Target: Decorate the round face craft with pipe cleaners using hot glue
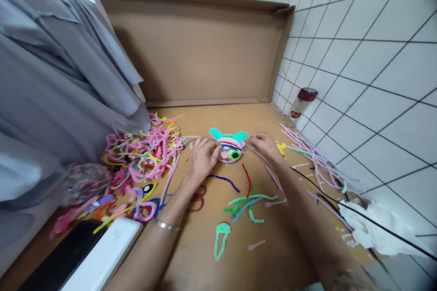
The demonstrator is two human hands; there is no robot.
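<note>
A round craft face (pixel 231 149) lies on the table, with green pipe-cleaner ears, a pink and blue band, and a yellow-green eye with a black pupil. My left hand (pixel 204 157) is bent over its left edge, thumb and fingertips pressed on it. Just right of the face, my right hand (pixel 263 142) is closed in a pinch; what lies between its fingertips is too small to make out. A lilac pipe cleaner (pixel 258 155) runs from the face's right side beneath that hand. Nearer me are a dark blue pipe cleaner (pixel 225 179) and a red one (pixel 247 177).
A pile of pink and yellow pipe cleaners (pixel 150 150) spreads at left, near a white power bank (pixel 102 254). Green pieces (pixel 251 202) lie in front. At right are lilac pipe cleaners (pixel 317 159), a red-lidded jar (pixel 302 104), white tissue (pixel 382 227) and a black cable (pixel 382 223).
</note>
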